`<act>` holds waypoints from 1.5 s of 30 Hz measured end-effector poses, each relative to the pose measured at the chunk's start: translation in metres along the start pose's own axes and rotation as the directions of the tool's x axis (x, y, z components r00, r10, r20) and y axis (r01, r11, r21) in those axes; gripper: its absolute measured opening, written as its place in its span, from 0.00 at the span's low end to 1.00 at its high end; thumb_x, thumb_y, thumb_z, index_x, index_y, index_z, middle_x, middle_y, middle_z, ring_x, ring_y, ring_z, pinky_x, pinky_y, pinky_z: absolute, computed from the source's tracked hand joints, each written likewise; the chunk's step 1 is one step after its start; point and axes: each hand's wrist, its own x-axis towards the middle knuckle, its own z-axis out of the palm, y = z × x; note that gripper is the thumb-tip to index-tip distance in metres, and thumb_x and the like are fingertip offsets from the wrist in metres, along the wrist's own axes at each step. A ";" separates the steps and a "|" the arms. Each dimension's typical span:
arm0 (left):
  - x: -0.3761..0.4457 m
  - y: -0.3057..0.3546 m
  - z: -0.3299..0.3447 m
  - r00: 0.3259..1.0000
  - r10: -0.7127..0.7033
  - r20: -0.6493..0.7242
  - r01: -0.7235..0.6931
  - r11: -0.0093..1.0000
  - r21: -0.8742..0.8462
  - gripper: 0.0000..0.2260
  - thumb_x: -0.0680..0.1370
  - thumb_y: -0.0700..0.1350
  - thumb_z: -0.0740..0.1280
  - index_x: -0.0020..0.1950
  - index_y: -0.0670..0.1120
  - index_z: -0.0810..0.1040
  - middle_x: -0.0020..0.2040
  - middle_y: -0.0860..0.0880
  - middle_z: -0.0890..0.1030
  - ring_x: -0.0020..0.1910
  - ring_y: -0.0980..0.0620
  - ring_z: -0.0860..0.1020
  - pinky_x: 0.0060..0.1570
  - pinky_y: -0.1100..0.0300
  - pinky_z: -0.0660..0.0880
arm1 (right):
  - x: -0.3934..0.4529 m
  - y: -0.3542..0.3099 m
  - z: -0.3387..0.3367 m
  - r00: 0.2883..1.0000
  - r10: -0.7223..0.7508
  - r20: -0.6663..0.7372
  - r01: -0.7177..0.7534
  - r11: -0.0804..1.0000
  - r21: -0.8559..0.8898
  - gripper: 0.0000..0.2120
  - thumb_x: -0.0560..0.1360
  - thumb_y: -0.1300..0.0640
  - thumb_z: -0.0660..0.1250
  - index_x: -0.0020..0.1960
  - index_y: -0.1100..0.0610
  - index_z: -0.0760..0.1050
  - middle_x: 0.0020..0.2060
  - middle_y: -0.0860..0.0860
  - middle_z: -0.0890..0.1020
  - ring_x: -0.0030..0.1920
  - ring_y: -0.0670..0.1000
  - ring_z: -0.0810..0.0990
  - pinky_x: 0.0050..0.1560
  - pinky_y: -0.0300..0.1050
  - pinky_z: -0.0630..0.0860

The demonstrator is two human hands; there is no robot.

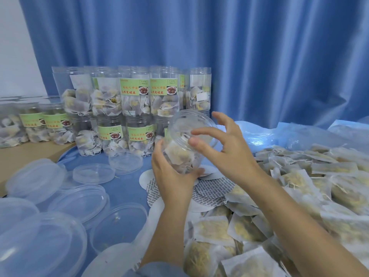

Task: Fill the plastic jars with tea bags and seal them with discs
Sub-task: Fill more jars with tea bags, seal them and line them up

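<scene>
My left hand (171, 176) grips a clear plastic jar (184, 140) from below, tilted with its open mouth toward me and several tea bags inside. My right hand (225, 148) hovers at the jar's mouth with fingers spread, holding nothing that I can see. Round white sealing discs (211, 191) with printed text lie on the blue table just under the jar. A large heap of loose tea bags (289, 196) covers the table's right side.
Filled, labelled jars (131, 108) stand stacked in two tiers at the back, with more jars (34, 126) on the left. Clear plastic lids (79, 198) lie scattered on the left and front. A blue curtain (259, 56) hangs behind. Plastic bags (279, 136) lie at the back right.
</scene>
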 end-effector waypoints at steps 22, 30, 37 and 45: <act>0.009 0.002 -0.008 0.851 -0.500 -0.163 0.522 0.838 0.158 0.40 0.73 0.40 0.69 0.77 0.49 0.48 0.72 0.42 0.57 0.66 0.39 0.62 0.60 0.50 0.65 | -0.018 0.080 0.048 0.881 0.212 0.423 0.050 0.848 -0.528 0.16 0.81 0.45 0.53 0.65 0.43 0.72 0.74 0.53 0.62 0.76 0.52 0.52 0.73 0.49 0.52; 0.006 0.014 -0.009 0.828 -0.432 -0.359 0.476 0.878 0.041 0.20 0.73 0.37 0.68 0.63 0.38 0.67 0.66 0.38 0.64 0.63 0.38 0.65 0.52 0.52 0.65 | -0.020 0.076 0.046 0.906 0.219 0.363 0.075 0.759 -0.646 0.24 0.81 0.43 0.49 0.68 0.56 0.69 0.73 0.49 0.63 0.75 0.50 0.54 0.73 0.53 0.49; 0.007 0.010 -0.005 0.898 -0.345 -0.273 0.359 0.933 -0.001 0.09 0.74 0.37 0.65 0.48 0.48 0.68 0.44 0.51 0.73 0.51 0.46 0.74 0.41 0.60 0.62 | -0.017 0.059 0.037 0.994 -0.109 0.021 0.106 0.880 -0.462 0.08 0.72 0.63 0.69 0.52 0.59 0.77 0.43 0.52 0.81 0.46 0.55 0.79 0.42 0.46 0.74; 0.008 0.010 -0.005 0.889 -0.419 -0.183 0.415 0.908 -0.061 0.06 0.75 0.42 0.66 0.47 0.48 0.70 0.37 0.54 0.74 0.34 0.57 0.71 0.30 0.66 0.61 | -0.010 0.044 0.033 0.958 -0.117 -0.263 0.081 0.986 -0.143 0.06 0.74 0.59 0.70 0.50 0.57 0.83 0.40 0.49 0.82 0.36 0.39 0.75 0.43 0.24 0.68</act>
